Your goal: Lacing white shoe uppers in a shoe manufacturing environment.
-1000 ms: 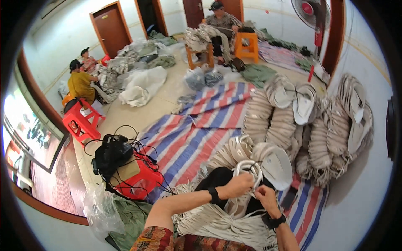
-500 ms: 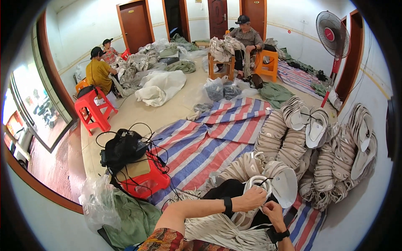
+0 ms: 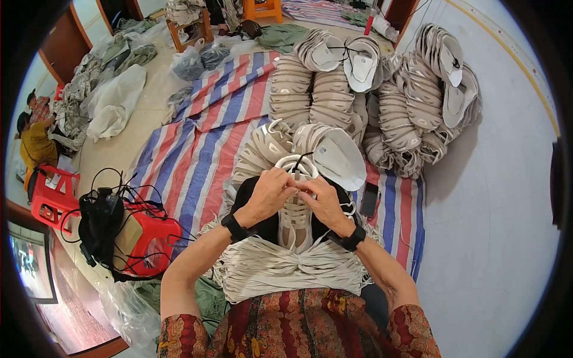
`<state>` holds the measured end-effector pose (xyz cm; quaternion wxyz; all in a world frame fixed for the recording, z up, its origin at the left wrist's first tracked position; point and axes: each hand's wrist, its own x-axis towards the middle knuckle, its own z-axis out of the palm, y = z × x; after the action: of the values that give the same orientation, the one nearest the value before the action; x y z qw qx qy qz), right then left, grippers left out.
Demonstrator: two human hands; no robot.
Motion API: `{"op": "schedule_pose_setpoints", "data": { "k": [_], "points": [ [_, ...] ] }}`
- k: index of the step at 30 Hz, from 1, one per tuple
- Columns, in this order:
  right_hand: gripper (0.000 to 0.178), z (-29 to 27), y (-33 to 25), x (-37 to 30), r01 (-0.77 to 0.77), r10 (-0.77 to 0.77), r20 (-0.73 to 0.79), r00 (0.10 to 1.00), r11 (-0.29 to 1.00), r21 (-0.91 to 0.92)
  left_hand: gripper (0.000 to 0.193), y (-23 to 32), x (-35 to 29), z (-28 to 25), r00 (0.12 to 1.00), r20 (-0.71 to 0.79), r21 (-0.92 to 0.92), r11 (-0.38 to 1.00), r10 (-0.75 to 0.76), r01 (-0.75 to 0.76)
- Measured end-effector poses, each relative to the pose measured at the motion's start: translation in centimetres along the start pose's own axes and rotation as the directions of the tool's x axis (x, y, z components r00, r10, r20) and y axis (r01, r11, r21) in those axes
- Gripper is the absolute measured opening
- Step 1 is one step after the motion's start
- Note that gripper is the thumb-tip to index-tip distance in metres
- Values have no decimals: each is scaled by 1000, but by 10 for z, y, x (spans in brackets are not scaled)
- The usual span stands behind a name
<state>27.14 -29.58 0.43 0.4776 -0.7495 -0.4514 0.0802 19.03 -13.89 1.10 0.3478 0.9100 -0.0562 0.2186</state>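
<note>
A beige and white shoe upper (image 3: 295,224) lies in front of me over a black cloth (image 3: 270,221), its toe pointing toward me. My left hand (image 3: 268,194) is closed, fingertips pinching the upper's lacing edge just below the collar. Opposite it, my right hand (image 3: 328,203) is closed on the other edge, and the fingertips of both hands nearly meet. A white shoelace (image 3: 352,209) loops out beside my right hand; whether those fingers pinch it too is hidden. A thick bundle of off-white shoelaces (image 3: 268,268) lies across my lap. A black tie (image 3: 303,156) joins the collar to neighbouring uppers (image 3: 337,158).
Tied stacks of shoe uppers (image 3: 331,98) stand ahead, more stacks (image 3: 412,107) by the wall. A phone (image 3: 369,198) lies on the striped sheet (image 3: 206,140) at right. To my left, a red stool (image 3: 156,241) bears a black bag (image 3: 101,218) and cables. Co-workers sit far left.
The view has swung right and down, so the shoe now sits central. My hands have come together at the shoe's lacing edges; my left hand was higher at the collar before.
</note>
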Motion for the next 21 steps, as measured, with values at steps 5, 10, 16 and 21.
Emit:
{"op": "schedule_pose_setpoints", "data": {
  "k": [5, 10, 16, 21],
  "points": [
    [14, 4, -1, -7, 5, -4, 9, 1000, 998, -60, 10, -5, -7, 0, 995, 20, -145, 984, -99, 101],
    [5, 24, -37, -41, 443, -406, 284, 868, 894, -75, 14, -27, 0, 7, 978, -189, 25, 996, 88, -84],
    [16, 2, -28, -15, -37, 45, 48, 998, 988, -151, 18, -45, 20, 20, 1000, -9, -74, 997, -29, 29],
    [13, -7, -6, -12, -61, 69, 17, 997, 955, -290, 20, -43, 18, 15, 968, 134, -270, 932, -212, 242]
  ]
}}
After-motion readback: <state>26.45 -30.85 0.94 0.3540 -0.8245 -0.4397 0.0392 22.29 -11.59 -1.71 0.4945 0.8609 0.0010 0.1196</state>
